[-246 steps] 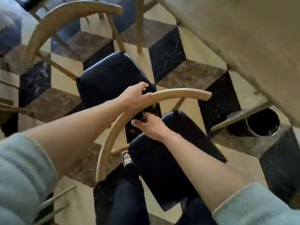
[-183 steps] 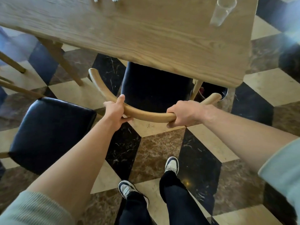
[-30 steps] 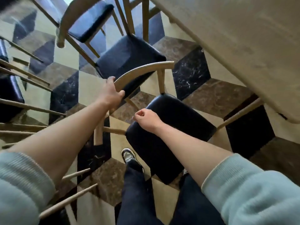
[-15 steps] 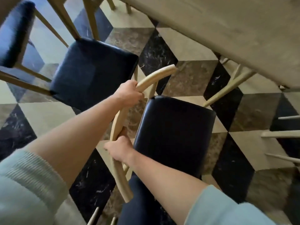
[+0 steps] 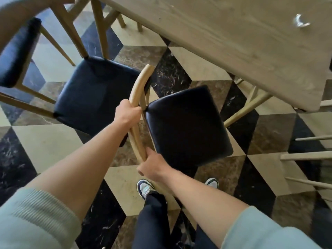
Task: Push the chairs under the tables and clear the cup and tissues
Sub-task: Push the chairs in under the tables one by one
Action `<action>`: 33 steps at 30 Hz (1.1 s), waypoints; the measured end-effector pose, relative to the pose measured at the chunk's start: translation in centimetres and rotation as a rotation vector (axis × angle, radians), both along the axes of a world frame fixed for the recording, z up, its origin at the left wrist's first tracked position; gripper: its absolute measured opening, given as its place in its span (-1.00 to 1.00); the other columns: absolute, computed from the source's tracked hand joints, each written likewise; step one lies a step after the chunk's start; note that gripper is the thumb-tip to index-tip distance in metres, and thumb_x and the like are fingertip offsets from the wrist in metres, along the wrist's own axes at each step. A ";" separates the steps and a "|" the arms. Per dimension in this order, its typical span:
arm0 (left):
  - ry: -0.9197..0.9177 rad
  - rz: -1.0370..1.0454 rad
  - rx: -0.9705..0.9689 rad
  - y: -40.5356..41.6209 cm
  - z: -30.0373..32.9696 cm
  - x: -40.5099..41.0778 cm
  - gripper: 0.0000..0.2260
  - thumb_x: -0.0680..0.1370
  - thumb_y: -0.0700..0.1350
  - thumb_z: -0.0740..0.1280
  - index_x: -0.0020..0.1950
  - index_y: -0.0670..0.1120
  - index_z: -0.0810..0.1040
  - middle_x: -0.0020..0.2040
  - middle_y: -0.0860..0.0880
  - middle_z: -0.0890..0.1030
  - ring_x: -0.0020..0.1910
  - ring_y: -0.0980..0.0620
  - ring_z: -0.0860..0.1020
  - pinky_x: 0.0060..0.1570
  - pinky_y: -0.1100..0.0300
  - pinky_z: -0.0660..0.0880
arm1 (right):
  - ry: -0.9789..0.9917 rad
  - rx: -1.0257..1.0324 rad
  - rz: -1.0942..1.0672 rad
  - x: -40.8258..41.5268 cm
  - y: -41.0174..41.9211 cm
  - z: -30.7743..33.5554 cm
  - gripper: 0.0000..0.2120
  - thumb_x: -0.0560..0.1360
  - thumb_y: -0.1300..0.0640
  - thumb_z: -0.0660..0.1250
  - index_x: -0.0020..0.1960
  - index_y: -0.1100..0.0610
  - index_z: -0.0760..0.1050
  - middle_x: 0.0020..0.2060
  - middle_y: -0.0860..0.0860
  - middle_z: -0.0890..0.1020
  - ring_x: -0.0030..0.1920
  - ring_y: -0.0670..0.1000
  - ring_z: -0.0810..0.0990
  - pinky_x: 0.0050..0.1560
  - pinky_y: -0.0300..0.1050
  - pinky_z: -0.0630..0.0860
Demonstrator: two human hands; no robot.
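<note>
A wooden chair with a black padded seat (image 5: 186, 126) stands in front of me, its seat turned toward the light wood table (image 5: 242, 45) at the upper right. Both hands grip its curved wooden backrest (image 5: 138, 97). My left hand (image 5: 127, 114) is wrapped around the upper middle of the rail. My right hand (image 5: 152, 166) holds the rail's lower end near my feet. The seat's far corner lies close to the table's slanted leg (image 5: 248, 108), outside the tabletop edge. A small clear object (image 5: 301, 21) rests on the table near its far right side.
A second black-seated chair (image 5: 93, 94) stands just left, almost touching the backrest. A third chair (image 5: 16, 51) is at the far left. More chair rungs (image 5: 309, 155) jut in at the right edge. The floor is a checkered marble pattern. My shoes (image 5: 145, 187) are below the chair.
The chair has swung and slid toward the table, its seat now nearer the table leg. Both hands keep their grip on the backrest, and my view has shifted right.
</note>
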State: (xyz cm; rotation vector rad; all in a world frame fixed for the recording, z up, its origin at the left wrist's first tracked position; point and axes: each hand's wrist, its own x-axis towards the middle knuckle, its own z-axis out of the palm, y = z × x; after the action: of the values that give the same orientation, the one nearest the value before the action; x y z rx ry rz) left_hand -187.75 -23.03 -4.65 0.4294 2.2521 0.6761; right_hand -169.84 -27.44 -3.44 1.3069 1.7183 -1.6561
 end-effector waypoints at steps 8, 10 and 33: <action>-0.164 0.313 0.017 4.7 0.6 5.4 -0.62 0.58 -0.07 0.28 0.34 -0.20 0.38 0.21 -0.22 0.58 0.03 -0.17 0.57 0.06 -0.07 0.60 | -0.152 0.241 0.269 6.9 10.9 1.5 -0.68 0.18 0.06 0.39 -0.10 -0.18 0.54 -0.20 -0.06 0.64 -0.23 -0.02 0.66 -0.29 -0.04 0.65; -0.190 0.323 0.005 6.1 0.6 6.2 -0.57 0.60 -0.04 0.28 0.40 -0.21 0.33 0.23 -0.22 0.57 0.05 -0.17 0.57 0.05 -0.07 0.60 | -0.171 0.310 0.312 8.1 13.3 1.7 -0.70 0.18 0.04 0.40 -0.10 -0.16 0.56 -0.21 -0.08 0.64 -0.25 -0.03 0.65 -0.27 -0.01 0.67; -0.452 0.120 -0.199 16.1 3.1 16.4 -0.50 0.64 0.20 0.27 0.36 -0.17 0.39 0.00 -0.26 0.70 -0.26 -0.23 0.75 -0.25 -0.17 0.70 | -0.176 0.445 0.460 20.8 28.0 2.0 -0.83 0.17 0.10 0.36 -0.24 -0.05 0.52 -0.30 -0.03 0.59 -0.30 -0.01 0.58 -0.36 -0.14 0.42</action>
State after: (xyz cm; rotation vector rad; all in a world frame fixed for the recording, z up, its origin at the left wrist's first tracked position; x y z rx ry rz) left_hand -171.40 -6.90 -1.51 0.0348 1.8971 0.5379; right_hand -149.01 0.58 -1.43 1.0750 2.1472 -0.9108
